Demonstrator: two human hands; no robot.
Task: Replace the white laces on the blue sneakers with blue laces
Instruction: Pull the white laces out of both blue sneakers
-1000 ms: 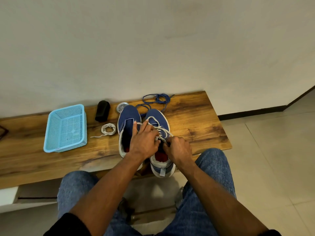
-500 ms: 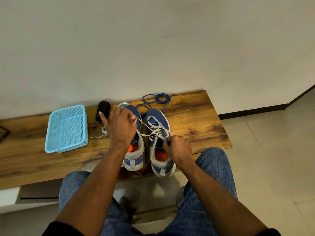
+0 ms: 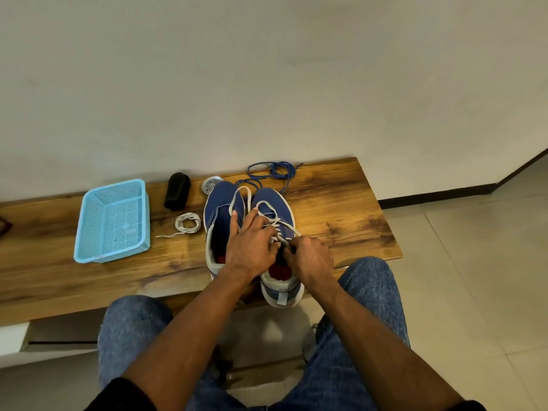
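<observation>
Two blue sneakers stand side by side on the wooden bench (image 3: 341, 209), toes toward the wall. The left sneaker (image 3: 221, 215) has no lace in it. The right sneaker (image 3: 274, 203) holds a loosened white lace (image 3: 267, 207), with a loop trailing over the left shoe. My left hand (image 3: 252, 247) lies over both shoes, fingers on the lace at the eyelets. My right hand (image 3: 310, 259) pinches the lace near the tongue. A coiled white lace (image 3: 186, 223) lies left of the shoes. Blue laces (image 3: 275, 172) lie tangled behind them.
A light blue plastic basket (image 3: 112, 221) sits on the bench at the left. A black cylinder (image 3: 177, 191) and a small round metal tin (image 3: 211, 183) lie behind the shoes near the wall. My knees in jeans are below the bench edge. Tiled floor lies to the right.
My left hand, which had pulled a lace strand up and to the left, has come back down onto the right sneaker's eyelets. The pulled loop now lies slack over the left shoe.
</observation>
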